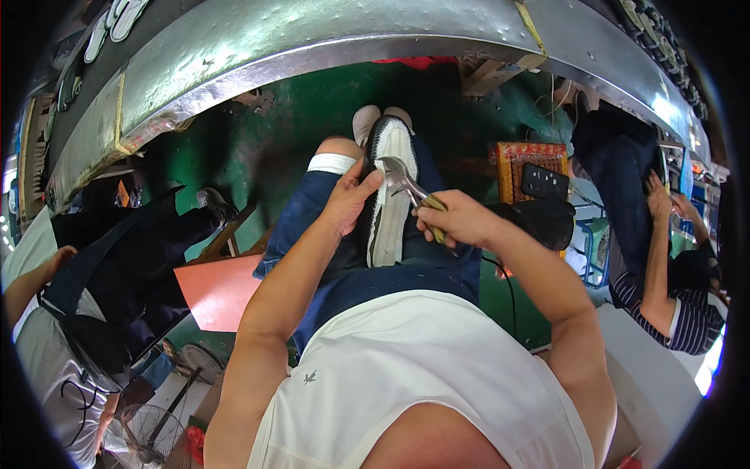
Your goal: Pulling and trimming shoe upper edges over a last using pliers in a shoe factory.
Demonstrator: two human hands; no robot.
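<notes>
Shoe (388, 205) lay sole-up lengthwise, near to far, on lap, left hand (350, 197) clasping its left edge, right hand (457, 219) closed on pliers (406, 187) biting far-right rim.

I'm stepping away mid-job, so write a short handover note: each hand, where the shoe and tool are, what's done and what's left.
Left hand: holds the shoe on the lap, sole up, thumb at its edge.
Right hand: gripping the pliers, their metal head at the shoe's rim near the toe.
Done: shoe steadied, pliers in place on the edge.
Left: probably working the pliers on around the rim; how much is finished cannot be told.
</notes>
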